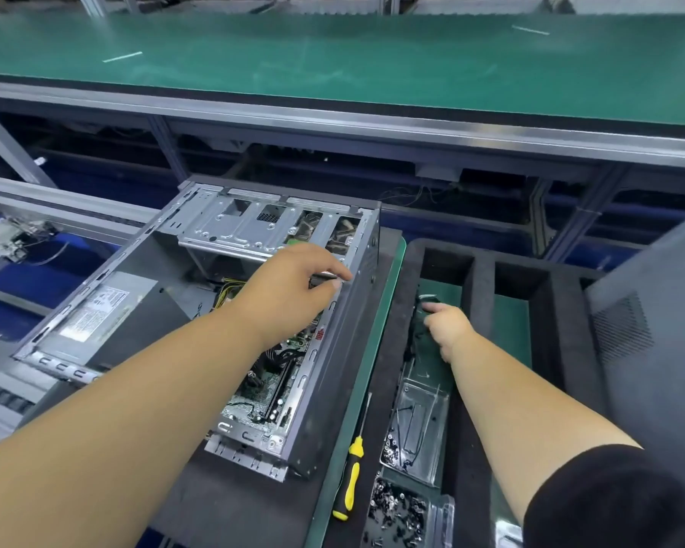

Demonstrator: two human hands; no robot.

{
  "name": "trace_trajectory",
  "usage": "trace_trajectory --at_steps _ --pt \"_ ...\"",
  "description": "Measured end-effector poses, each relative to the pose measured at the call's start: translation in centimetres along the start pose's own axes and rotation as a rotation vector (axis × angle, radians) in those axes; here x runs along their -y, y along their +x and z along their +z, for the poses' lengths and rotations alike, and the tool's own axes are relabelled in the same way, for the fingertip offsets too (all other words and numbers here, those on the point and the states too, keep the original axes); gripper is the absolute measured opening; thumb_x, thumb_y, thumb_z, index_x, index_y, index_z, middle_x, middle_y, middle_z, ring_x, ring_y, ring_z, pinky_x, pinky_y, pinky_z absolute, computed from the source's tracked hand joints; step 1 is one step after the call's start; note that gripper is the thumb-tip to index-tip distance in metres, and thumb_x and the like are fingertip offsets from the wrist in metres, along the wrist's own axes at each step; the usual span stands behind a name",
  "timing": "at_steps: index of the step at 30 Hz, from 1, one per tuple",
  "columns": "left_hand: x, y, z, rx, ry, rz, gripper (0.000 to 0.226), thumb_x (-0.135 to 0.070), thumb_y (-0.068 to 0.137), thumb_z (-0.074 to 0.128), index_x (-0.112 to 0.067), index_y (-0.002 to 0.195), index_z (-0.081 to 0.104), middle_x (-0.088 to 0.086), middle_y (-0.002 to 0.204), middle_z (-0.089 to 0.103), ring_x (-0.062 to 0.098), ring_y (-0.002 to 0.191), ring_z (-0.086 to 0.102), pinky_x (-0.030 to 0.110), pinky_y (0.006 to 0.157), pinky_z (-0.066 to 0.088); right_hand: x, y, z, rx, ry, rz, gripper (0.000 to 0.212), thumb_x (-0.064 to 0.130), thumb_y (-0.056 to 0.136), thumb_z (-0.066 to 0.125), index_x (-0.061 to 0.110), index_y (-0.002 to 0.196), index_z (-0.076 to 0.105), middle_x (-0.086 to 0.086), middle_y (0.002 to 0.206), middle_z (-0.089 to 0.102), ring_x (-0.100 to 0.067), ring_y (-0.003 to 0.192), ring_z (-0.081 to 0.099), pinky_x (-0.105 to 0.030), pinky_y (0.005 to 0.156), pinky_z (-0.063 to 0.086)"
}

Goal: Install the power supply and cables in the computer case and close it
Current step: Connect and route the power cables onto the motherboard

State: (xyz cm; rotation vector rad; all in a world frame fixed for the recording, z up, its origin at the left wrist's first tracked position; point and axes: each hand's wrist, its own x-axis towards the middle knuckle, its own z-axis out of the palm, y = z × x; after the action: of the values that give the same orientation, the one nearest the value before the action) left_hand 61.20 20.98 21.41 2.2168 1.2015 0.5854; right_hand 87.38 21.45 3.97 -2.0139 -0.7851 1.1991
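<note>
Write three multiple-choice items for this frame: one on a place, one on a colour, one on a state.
1. Where does the screwdriver lie?
A. inside the case
B. on the green mat right of the case
C. in the foam tray

2. What colours is its handle?
A. red and white
B. blue
C. yellow and black

3. What state is the computer case in?
A. side open, inside exposed
B. closed with its panel on
C. standing upright, front removed

Answers:
1 B, it lies between the case and the black foam tray.
2 C, the grip shows yellow with black sections.
3 A, the motherboard and power supply are visible from above.
</note>
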Motion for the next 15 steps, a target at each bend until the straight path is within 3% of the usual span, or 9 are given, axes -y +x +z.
trace_trajectory --at_steps 2,3,5,7,12,15 --pt "-0.3 -0.3 0.0 0.003 -0.017 0.001 0.022 -0.018 0.093 0.061 -0.036 0.1 0.071 -0.02 0.11 0.058 -0.008 0.107 0.052 0.002 0.087 0.034 0.3 -0.4 -0.4 -0.016 0.033 0.005 0.048 -0.009 0.096 0.039 0.01 0.137 0.056 -0.002 0.073 0.049 -0.013 0.053 0.04 -0.017 0.043 0.034" --pt "-0.4 -0.5 0.0 0.005 -0.022 0.003 0.022 -0.018 0.093 0.061 -0.037 0.1 0.071 -0.019 0.111 0.059 -0.006 0.109 0.051 0.006 0.091 0.034 0.4 -0.5 -0.5 -0.012 0.016 -0.009 0.049 -0.01 0.096 0.038 0.009 0.137 0.055 -0.005 0.077 0.053 -0.016 0.059 0.045 -0.014 0.046 0.036" --pt "-0.4 -0.9 -0.1 0.007 -0.034 0.004 0.02 -0.02 0.093 0.061 -0.036 0.1 0.071 -0.019 0.111 0.059 -0.002 0.112 0.051 0.018 0.098 0.036 0.6 -0.6 -0.3 0.026 -0.036 -0.014 0.047 -0.01 0.098 0.036 0.004 0.14 0.051 -0.018 0.113 0.063 -0.033 0.098 0.06 -0.017 0.068 0.043" --pt "-0.1 -1.4 -0.3 0.001 -0.029 0.001 0.019 -0.022 0.093 0.062 -0.038 0.099 0.071 -0.022 0.107 0.058 -0.002 0.11 0.052 0.02 0.097 0.038 0.5 -0.5 0.3 0.064 -0.093 0.007 0.045 -0.008 0.101 0.033 -0.002 0.144 0.042 -0.024 0.142 0.048 -0.037 0.132 0.045 -0.027 0.085 0.04" --pt "1.0 -1.6 -0.7 -0.016 -0.03 -0.047 0.021 -0.023 0.092 0.061 -0.041 0.096 0.07 -0.022 0.109 0.059 -0.001 0.107 0.054 0.024 0.097 0.04 0.0 0.2 1.8 0.099 -0.229 0.07 0.04 0.002 0.1 0.039 -0.003 0.139 0.048 -0.021 0.142 0.05 -0.035 0.131 0.047 -0.037 0.101 0.043" --pt "1.6 -1.6 -0.4 -0.029 -0.02 -0.063 0.021 -0.024 0.092 0.061 -0.041 0.097 0.07 -0.022 0.109 0.059 -0.003 0.108 0.053 0.025 0.098 0.04 -0.3 0.8 2.2 0.107 -0.229 0.083 0.041 0.004 0.1 0.039 -0.001 0.14 0.049 -0.02 0.142 0.05 -0.031 0.125 0.052 -0.037 0.101 0.044"
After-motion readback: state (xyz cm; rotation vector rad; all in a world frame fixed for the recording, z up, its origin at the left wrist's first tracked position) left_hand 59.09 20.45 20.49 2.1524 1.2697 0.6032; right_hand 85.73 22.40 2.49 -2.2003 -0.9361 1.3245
